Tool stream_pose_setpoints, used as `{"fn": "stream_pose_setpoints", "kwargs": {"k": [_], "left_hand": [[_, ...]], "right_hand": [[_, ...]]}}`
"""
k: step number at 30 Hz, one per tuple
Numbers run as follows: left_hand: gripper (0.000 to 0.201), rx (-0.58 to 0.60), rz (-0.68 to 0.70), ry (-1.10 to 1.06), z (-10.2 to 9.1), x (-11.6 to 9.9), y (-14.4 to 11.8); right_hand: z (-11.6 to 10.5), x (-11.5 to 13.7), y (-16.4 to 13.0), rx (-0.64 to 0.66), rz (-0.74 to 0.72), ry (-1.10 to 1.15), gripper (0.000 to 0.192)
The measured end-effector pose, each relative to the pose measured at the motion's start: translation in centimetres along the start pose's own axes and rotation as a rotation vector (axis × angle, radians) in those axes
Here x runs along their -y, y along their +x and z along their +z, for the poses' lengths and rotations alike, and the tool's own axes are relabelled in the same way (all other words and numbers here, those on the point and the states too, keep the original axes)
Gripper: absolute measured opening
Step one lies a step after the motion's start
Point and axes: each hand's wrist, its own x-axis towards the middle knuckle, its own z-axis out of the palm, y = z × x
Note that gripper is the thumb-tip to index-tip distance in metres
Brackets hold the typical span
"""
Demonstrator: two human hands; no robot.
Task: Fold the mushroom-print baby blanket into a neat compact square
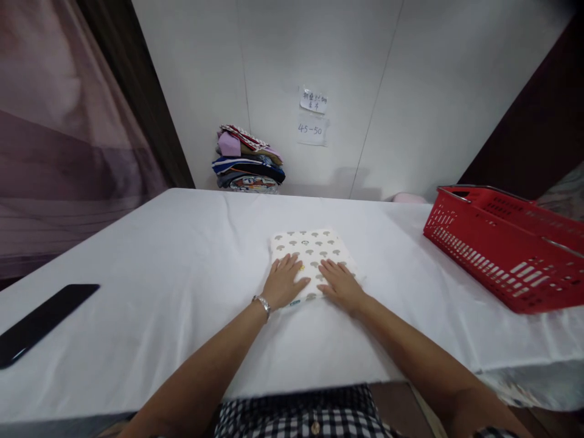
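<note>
A folded white cloth (310,249) with a grey-green mushroom-like print lies flat in the middle of the table. My left hand (283,281) rests palm down on its near left part, fingers spread; a silvery bracelet circles that wrist. On the near right part lies my right hand (341,285), also flat with its fingers stretched out. Neither hand grips the cloth. The parts of it beneath my palms are hidden.
White cloth covers the table (191,255). A red plastic basket (497,249) stands at the right, and a black phone-like slab (43,322) lies at the left. Folded clothes (249,161) are stacked at the back by the wall, below and left of paper notes (312,115).
</note>
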Motion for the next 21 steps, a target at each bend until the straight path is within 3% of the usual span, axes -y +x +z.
{"fn": "stream_pose_setpoints", "kwargs": {"k": [3, 6, 9, 11, 15, 18, 21], "left_hand": [[0.058, 0.056, -0.009, -0.026, -0.2, 0.4, -0.1], [0.057, 0.129, -0.055, -0.043, -1.7, 0.2, 1.3], [0.055, 0.031, -0.090, 0.046, -2.5, 0.1, 4.1], [0.057, -0.022, -0.147, 0.115, -2.1, 0.6, 5.7], [0.062, 0.005, -0.289, 0.111, 0.1, 2.4, 6.8], [0.061, -0.031, -0.282, 0.076, 1.2, 3.1, 6.5], [0.061, -0.057, -0.270, 0.040, 1.3, 3.1, 6.3]], "right_hand": [[0.8, -0.5, -0.4, 0.049, 0.036, 0.071, 0.060], [0.0, -0.4, 0.2, 0.067, 0.098, 0.226, 0.058], [-1.4, -0.4, 2.9, 0.013, 0.109, 0.226, 0.060], [-2.0, -1.1, 5.3, -0.025, 0.104, 0.130, 0.061], [-1.6, -4.3, 9.1, -0.022, 0.235, -0.046, 0.061], [-0.3, -6.5, 9.9, -0.007, 0.312, -0.061, 0.063], [0.7, -7.4, 9.9, -0.025, 0.296, -0.055, 0.065]]}}
